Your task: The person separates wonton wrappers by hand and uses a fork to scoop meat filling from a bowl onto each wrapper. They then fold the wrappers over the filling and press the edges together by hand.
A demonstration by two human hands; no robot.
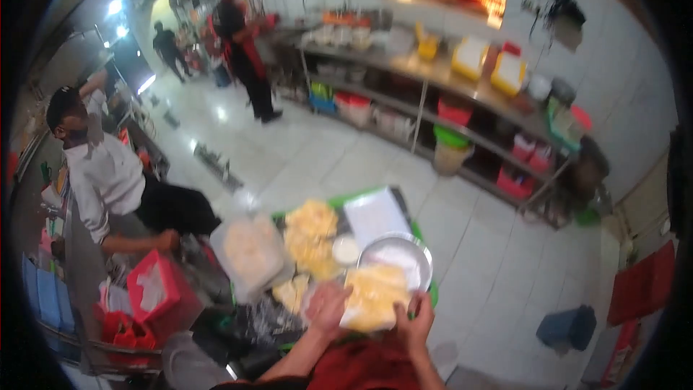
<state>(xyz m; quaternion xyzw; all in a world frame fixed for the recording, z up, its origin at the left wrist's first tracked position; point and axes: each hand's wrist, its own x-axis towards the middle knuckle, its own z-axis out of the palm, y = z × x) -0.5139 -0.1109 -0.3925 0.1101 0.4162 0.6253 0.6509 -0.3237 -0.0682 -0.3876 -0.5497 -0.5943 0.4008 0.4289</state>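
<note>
A yellowish, flat piece of food (375, 292) lies between my two hands at the front edge of the work table. My left hand (328, 307) is at its left side, partly blurred, fingers hard to make out. My right hand (416, 318) pinches its lower right corner. Just behind it stands a round metal bowl (411, 254) with white contents. More yellow pieces (312, 227) lie further left, beside a small white round item (346, 250). A clear plastic container (249, 251) with pale contents stands at the table's left, and a white tray (377, 215) at the back.
A person in a white shirt (108, 177) stands at the left, near a red bin (162, 292). Another person in a red apron (242, 43) stands further back. A long steel counter (404, 65) with shelves runs along the wall. A blue bin (567, 328) is on the floor at right.
</note>
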